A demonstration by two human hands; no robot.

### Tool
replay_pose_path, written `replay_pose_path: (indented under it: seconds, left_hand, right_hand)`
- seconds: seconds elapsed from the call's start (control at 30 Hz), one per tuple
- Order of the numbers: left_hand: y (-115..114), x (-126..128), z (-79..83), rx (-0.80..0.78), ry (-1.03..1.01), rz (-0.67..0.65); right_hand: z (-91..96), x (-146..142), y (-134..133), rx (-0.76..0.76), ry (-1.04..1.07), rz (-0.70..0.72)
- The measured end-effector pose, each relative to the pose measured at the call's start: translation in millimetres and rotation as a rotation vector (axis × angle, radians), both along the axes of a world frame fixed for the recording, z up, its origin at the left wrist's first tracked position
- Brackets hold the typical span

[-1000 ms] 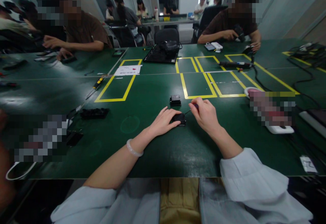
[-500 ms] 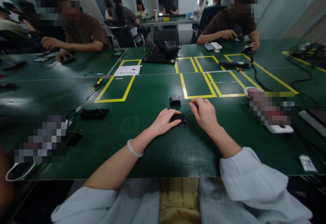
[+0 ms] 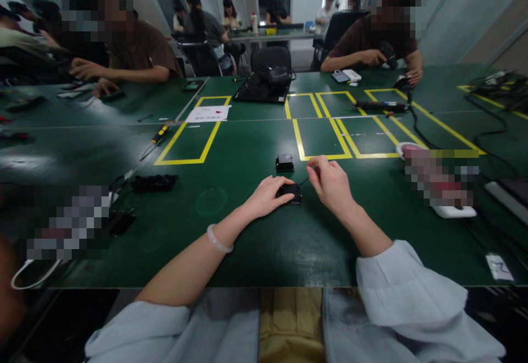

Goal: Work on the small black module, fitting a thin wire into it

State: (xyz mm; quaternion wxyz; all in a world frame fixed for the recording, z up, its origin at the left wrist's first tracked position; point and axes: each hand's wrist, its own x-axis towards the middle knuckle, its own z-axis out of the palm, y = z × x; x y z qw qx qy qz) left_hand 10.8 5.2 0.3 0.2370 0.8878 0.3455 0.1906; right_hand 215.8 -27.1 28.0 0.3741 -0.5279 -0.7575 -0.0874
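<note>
My left hand [image 3: 266,197] rests on the green table [image 3: 256,242], its fingers pressed onto a small black part [image 3: 292,193] and holding it down. My right hand [image 3: 330,184] is closed around a small screwdriver [image 3: 310,176] with a dark handle, whose thin tip points at the black part. A second small black part [image 3: 284,162] lies just beyond, free of both hands. A pale bangle circles my left wrist.
Yellow tape rectangles [image 3: 317,132] mark the table ahead. A black strip-shaped piece [image 3: 154,182] and a yellow-handled screwdriver [image 3: 159,133] lie to the left; a black tray [image 3: 259,89] and a paper sheet [image 3: 207,113] farther back. Other people work across the table. Cables run at right.
My right hand has shifted slightly with the screwdriver over the part. My left hand has stayed on the black part.
</note>
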Motion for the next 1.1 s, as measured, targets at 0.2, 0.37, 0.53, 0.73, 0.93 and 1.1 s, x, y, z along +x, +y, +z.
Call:
replay_pose_path:
  seconds: [0.2,0.37,0.53,0.73,0.93,1.1]
  left_hand:
    - [0.2,-0.6,-0.3,-0.004,-0.009,-0.003]
    - [1.0,-0.7,-1.8,0.002,-0.013,-0.006]
    - [2.3,-0.9,-4.4,0.002,-0.022,-0.021]
    - [2.0,-1.6,-4.3,-0.007,-0.03,-0.016]
    - [2.3,-1.5,-4.6,-0.014,-0.036,-0.025]
    - [2.8,-1.3,-5.8,-0.005,-0.032,-0.022]
  right_hand:
    - [1.7,-0.8,0.4,0.003,-0.021,0.035]
    - [4.5,-0.3,1.7,-0.04,-0.059,0.043]
    - [7.8,1.8,2.9,-0.089,-0.121,0.062]
    - [12.2,2.4,2.8,-0.095,-0.179,0.094]
    - [14.5,-1.6,0.7,-0.116,-0.16,0.058]
    - [13.8,-5.1,-2.0,-0.119,-0.176,-0.076]
